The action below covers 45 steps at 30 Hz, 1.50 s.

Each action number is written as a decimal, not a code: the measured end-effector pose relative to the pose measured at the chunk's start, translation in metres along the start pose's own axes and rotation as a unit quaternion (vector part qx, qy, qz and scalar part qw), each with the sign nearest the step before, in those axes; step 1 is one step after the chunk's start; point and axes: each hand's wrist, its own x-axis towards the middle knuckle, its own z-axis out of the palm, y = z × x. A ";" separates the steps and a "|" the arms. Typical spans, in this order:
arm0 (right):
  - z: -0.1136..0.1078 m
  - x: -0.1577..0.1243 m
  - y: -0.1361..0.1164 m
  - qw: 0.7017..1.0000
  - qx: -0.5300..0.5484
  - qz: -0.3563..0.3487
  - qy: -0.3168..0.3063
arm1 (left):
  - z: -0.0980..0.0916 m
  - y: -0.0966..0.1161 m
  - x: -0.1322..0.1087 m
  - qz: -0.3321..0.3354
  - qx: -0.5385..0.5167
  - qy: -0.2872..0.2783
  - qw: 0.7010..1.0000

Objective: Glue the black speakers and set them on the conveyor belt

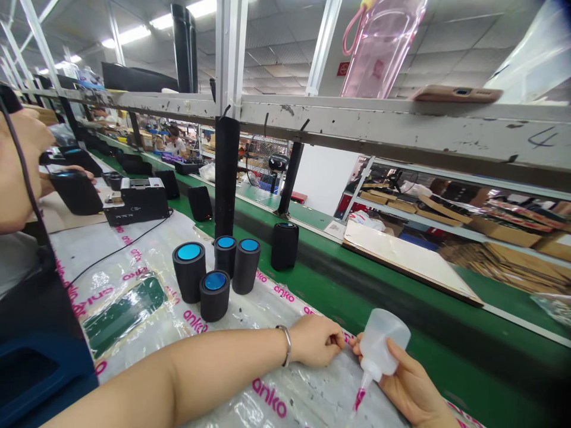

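Note:
My right hand (410, 380) grips a translucent squeeze bottle (386, 339), tipped so its narrow nozzle points down. The nozzle's tip is pink. My left hand (317, 340), with a silver bracelet (285, 345) at the wrist, rests on the plastic-covered table (241, 386) just left of the bottle. Its fingers are curled closed, and whatever may be inside them is hidden. Beyond my left forearm stand several dark cylinders with blue round tops, among them a wide one (189, 276), a short one (215, 300) and a taller one (247, 270).
A green conveyor belt (339, 285) runs behind the table, carrying a black speaker-like piece (284, 246) and others. A black boxy device (136, 202) with a cable sits at left, beside another person (20, 172). Overhead, a metal shelf (383, 122) bears a pink bottle (379, 53) and a phone (457, 94).

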 end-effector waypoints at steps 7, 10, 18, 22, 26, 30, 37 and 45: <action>0.007 -0.003 0.003 0.996 0.000 -0.006 0.087 | 0.000 -0.002 0.001 0.005 0.004 0.001 1.000; 0.019 -0.002 0.003 0.992 -0.004 -0.015 0.129 | 0.000 -0.002 0.001 0.007 0.004 0.003 1.000; 0.016 0.000 -0.005 0.996 -0.019 0.021 0.087 | 0.001 -0.002 0.001 0.000 0.003 0.002 1.000; 0.013 0.000 -0.007 0.997 -0.026 0.024 0.072 | 0.001 -0.002 0.001 -0.002 0.005 0.000 1.000; 0.015 0.001 -0.006 0.997 -0.036 0.021 0.064 | 0.000 0.000 0.000 0.001 0.006 -0.001 1.000; 0.013 0.001 -0.007 0.997 -0.050 0.027 0.052 | -0.002 0.003 -0.001 0.001 0.010 -0.003 1.000; 0.006 -0.001 -0.006 0.997 -0.055 0.027 0.048 | 0.000 -0.002 0.001 0.006 0.008 -0.005 1.000; 0.010 -0.002 -0.007 0.995 -0.046 0.029 0.082 | 0.003 -0.007 0.002 0.014 0.002 0.004 1.000</action>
